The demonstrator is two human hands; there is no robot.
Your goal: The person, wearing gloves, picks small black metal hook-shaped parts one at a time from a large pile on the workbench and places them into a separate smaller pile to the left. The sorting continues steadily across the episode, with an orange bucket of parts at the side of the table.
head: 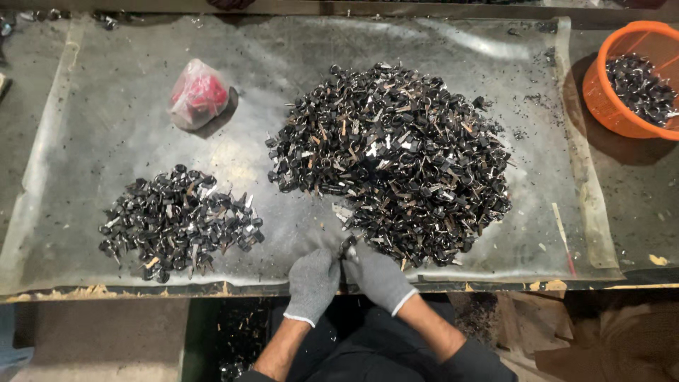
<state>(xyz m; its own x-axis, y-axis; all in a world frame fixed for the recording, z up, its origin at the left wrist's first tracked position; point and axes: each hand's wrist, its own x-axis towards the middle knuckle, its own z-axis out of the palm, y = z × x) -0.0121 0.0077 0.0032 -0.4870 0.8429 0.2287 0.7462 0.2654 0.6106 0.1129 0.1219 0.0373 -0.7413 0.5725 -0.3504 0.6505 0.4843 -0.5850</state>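
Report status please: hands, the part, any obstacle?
Left hand and right hand gloved, together pinching one small black part. Big pile just beyond. Nothing blocking.

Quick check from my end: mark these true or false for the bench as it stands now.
1. Both gloved hands meet at the near edge of the big pile, left hand, right hand. True.
2. The smaller pile lies to the right of the big one. False: it lies to the left.
3. The orange basket is empty. False: it holds dark parts.
4. A clear bag with red contents sits beyond the smaller pile. True.
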